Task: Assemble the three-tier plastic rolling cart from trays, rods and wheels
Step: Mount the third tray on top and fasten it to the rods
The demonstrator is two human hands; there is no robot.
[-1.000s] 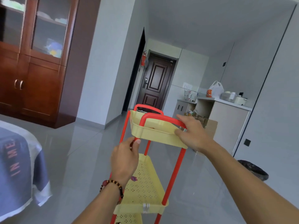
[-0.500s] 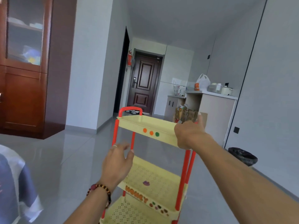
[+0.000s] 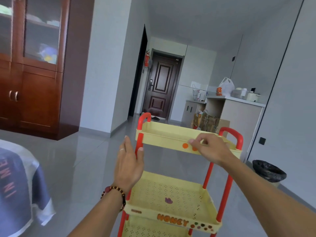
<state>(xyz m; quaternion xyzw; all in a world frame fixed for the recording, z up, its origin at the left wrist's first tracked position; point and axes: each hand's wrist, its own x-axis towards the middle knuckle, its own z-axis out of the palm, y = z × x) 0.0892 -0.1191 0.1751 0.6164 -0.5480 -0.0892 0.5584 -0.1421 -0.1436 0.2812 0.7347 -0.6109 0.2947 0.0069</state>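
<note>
Cart [image 3: 172,185] stands upright at 6 o'clock of the head view, three yellow trays on red rods; wheels out of view below the frame edge

Top tray [image 3: 164,134] sits level at centre, a red handle loop at each end. Middle tray [image 3: 171,199] lies below it toward 6, marked HONEY on its front

Step in hand, as I judge it: checking the top tray's seat on the rods. Best done by pressing down evenly at both ends and steadying the near rod [image 3: 139,142], so the frame does not rack

Left hand [image 3: 128,166] at 7 o'clock, open, fingers straight, thumb tip just touching the near rod; holds nothing

Right hand [image 3: 210,149] at 3 o'clock, fingers curled loosely, fingertips [image 3: 192,141] resting on the tray's front wall beside the orange dot [image 3: 185,145]; no firm grip
</note>
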